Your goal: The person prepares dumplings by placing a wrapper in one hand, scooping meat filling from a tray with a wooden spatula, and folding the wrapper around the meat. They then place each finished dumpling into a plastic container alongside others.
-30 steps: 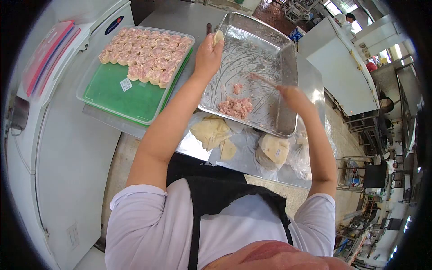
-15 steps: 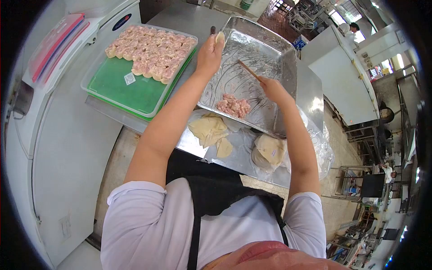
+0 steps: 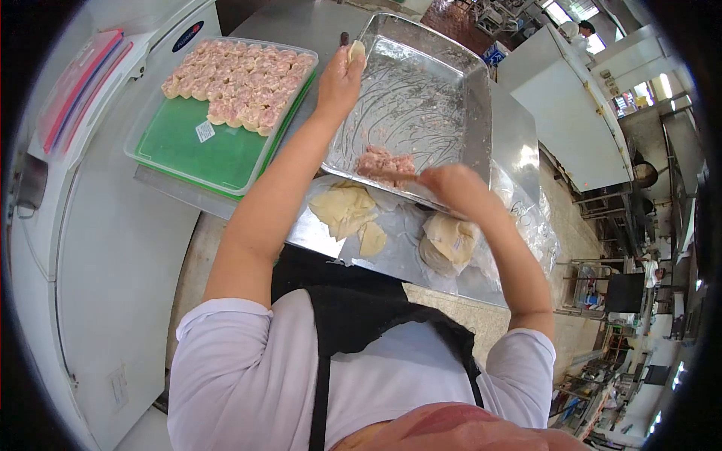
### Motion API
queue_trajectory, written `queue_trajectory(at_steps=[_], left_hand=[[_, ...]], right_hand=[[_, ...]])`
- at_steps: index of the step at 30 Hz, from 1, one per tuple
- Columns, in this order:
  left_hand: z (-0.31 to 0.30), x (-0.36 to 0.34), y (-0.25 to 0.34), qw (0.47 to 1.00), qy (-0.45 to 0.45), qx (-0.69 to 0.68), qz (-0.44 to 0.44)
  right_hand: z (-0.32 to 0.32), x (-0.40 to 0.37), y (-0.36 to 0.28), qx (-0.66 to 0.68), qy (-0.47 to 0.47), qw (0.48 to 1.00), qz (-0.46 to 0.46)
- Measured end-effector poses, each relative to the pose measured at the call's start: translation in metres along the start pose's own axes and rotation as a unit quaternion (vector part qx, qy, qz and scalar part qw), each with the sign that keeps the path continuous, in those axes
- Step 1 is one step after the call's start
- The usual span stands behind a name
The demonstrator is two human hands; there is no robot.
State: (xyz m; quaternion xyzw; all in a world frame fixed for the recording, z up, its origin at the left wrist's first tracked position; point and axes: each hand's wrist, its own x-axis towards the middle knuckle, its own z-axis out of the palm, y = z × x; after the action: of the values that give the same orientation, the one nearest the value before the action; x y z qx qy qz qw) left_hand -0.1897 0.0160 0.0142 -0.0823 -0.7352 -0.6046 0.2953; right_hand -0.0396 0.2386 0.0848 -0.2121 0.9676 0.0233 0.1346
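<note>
Right hand point(image 3: 451, 188) has dropped to the filling point(image 3: 385, 160), fingers gripping a stick point(image 3: 385, 175); left hand point(image 3: 338, 79) pinches a wrapper point(image 3: 355, 51).

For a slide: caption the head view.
Left hand holds a wrapper by the steel tray; right hand holds a stick in the filling.

The steel table point(image 3: 519, 143) carries all the things. On its far part lies a large metal tray point(image 3: 481, 98). Just beside it on the left lies a clear plastic box point(image 3: 147, 159) on a green base point(image 3: 226, 150) (the two seem stacked). Near the front edge, a loose pile of dough wrappers point(image 3: 342, 207) lies just beside one single wrapper point(image 3: 371, 239). To the right of these is a clear bag point(image 3: 526, 225) with a stack of wrappers point(image 3: 450, 239) inside.
</note>
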Motion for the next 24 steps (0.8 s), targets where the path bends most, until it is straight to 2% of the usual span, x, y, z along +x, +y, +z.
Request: queue_trajectory(at_steps=[3, 6, 7, 8, 10, 12, 14, 16, 19, 21, 24], left_hand=[[0.0, -0.001, -0.001, 1.0, 0.002, 0.006, 0.0], [0.001, -0.004, -0.006, 0.999, 0.017, 0.022, 0.016], [0.002, -0.003, -0.007, 0.999, 0.03, 0.027, 0.026], [0.003, -0.001, -0.008, 0.999, 0.03, 0.025, 0.026], [0.004, 0.002, -0.012, 1.0, 0.008, 0.02, 0.023], [0.006, 0.003, -0.017, 0.999, 0.002, 0.022, 0.029], [0.007, 0.003, -0.018, 0.999, 0.001, 0.026, 0.037], [0.004, 0.0, -0.015, 0.999, 0.014, 0.021, 0.022], [0.0, 0.0, -0.011, 1.0, -0.004, 0.001, 0.004], [-0.001, 0.002, -0.01, 1.0, -0.006, 0.003, 0.003], [-0.001, 0.001, -0.006, 1.0, -0.012, -0.003, 0.006]], right_hand=[[0.007, 0.021, 0.041, -0.007, 0.131, 0.991, 0.01], [-0.017, 0.004, 0.049, -0.012, 0.158, 0.987, 0.008], [-0.035, -0.011, 0.035, 0.013, 0.111, 0.993, 0.037], [-0.033, -0.017, 0.036, 0.012, 0.111, 0.993, 0.039], [-0.023, -0.024, 0.044, 0.114, -0.002, 0.992, -0.05], [0.014, -0.011, 0.06, 0.127, 0.024, 0.991, -0.036], [0.024, -0.005, 0.065, 0.137, 0.05, 0.989, -0.025], [0.015, -0.004, 0.061, 0.052, 0.131, 0.989, 0.054], [-0.008, -0.015, 0.053, -0.002, 0.172, 0.985, 0.036], [-0.021, -0.031, 0.047, -0.013, 0.142, 0.99, 0.018], [-0.007, -0.025, 0.045, 0.006, 0.083, 0.996, -0.013]])
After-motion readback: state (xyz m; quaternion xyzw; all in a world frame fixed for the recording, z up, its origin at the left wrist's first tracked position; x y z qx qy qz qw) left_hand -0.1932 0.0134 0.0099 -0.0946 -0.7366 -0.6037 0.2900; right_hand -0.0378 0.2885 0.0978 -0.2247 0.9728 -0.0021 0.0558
